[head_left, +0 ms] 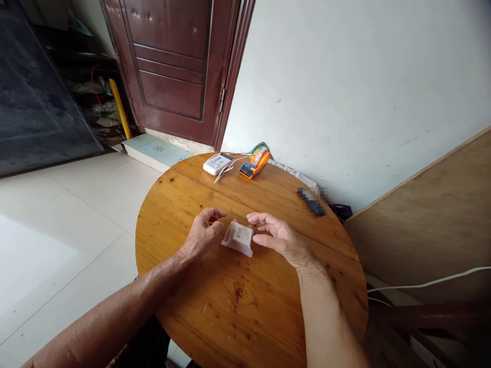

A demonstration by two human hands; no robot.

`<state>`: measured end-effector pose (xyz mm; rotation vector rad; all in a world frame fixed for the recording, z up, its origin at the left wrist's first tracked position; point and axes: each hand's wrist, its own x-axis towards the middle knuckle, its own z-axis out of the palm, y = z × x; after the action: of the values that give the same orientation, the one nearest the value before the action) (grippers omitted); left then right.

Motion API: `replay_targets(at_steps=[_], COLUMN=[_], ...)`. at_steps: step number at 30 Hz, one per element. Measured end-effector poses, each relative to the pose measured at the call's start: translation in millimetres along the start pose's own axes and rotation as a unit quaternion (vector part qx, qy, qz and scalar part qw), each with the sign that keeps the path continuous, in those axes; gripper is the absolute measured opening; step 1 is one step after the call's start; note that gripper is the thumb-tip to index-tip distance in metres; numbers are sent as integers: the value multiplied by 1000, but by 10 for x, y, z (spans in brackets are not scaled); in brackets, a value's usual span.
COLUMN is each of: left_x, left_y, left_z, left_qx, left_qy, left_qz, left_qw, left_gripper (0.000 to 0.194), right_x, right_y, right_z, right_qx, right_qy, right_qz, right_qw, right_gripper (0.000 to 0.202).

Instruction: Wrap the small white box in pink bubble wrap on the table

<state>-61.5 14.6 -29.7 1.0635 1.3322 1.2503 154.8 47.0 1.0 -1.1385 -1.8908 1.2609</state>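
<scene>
A small white box in a clear plastic wrapper (pixel 238 237) lies on the round wooden table (pixel 222 327), with a printed label facing up. Just left of it is my left hand (pixel 203 232), fingers apart and curved, holding nothing. On the other side my right hand (pixel 278 239) hovers with thumb and fingers spread, close to the package's right edge. Neither hand appears to grip the package.
At the table's far side are a white power strip with its cable (pixel 218 163) and an orange tape dispenser (pixel 255 163). A dark, pixelated object (pixel 311 201) lies at the right. Behind stand a white wall (pixel 345 76) and a dark red door (pixel 172 61).
</scene>
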Motion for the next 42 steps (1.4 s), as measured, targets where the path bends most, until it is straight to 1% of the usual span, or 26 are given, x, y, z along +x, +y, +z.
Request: replay_targets(at_steps=[4,7,10,12,15,17,20,23,26,28,30,32,34,36,38,40,41,42], left_x=[-9,-5,8,13,1,-18,-52,-92,-131,-145,-146,-137,-125,-115,-105,-88,-77,-64], left_y=[10,-6,-55,-97,-141,-148,-124,-63,10,41,46,31,8,-9,-13,-5,1,6], left_z=[7,12,22,31,50,62,71,60,48,49,57,65,69,74,85,100,108,114], left_qx=[-4,1,27,44,41,17,-32,-30,-21,-55,-101,-124,-110,-106,-146,-206,-232,-254], left_qy=[-1,-5,-15,-31,-80,-113,-164,-197,-199,-206,-220,-233,-234,-226,-213,-193,-179,-166], left_qz=[3,-2,-5,2,21,34,47,31,13,-2,-21,-41,-64,-92,-121,-148,-154,-153], left_qw=[1000,1000,1000,999,996,993,985,979,980,977,970,964,964,964,958,948,943,940], left_gripper=[36,35,35,38,47,54,59,60,62,61,54,48,50,54,53,50,48,47], right_x=[19,53,99,123,132,123,107,109,135,163,198,234,265,276,251,183,138,89], right_y=[7,1,-5,-4,-6,-17,-44,-61,-30,31,123,234,336,391,365,243,153,54], right_z=[57,151,269,333,378,377,349,301,236,188,143,104,71,34,-6,-34,-34,-20], right_qx=[-40,-59,-76,-71,-36,-9,39,93,145,166,176,182,184,173,130,56,15,-17], right_qy=[-20,-9,60,115,175,202,230,264,309,337,360,383,400,407,424,447,447,427], right_qz=[-24,-31,-63,-79,-65,-59,-70,-78,-71,-55,-33,-11,9,22,10,-31,-56,-73], right_qw=[999,998,993,988,982,978,970,957,937,925,916,906,898,897,896,892,893,901], right_gripper=[37,32,13,15,20,21,22,21,25,28,30,31,32,34,36,36,34,31])
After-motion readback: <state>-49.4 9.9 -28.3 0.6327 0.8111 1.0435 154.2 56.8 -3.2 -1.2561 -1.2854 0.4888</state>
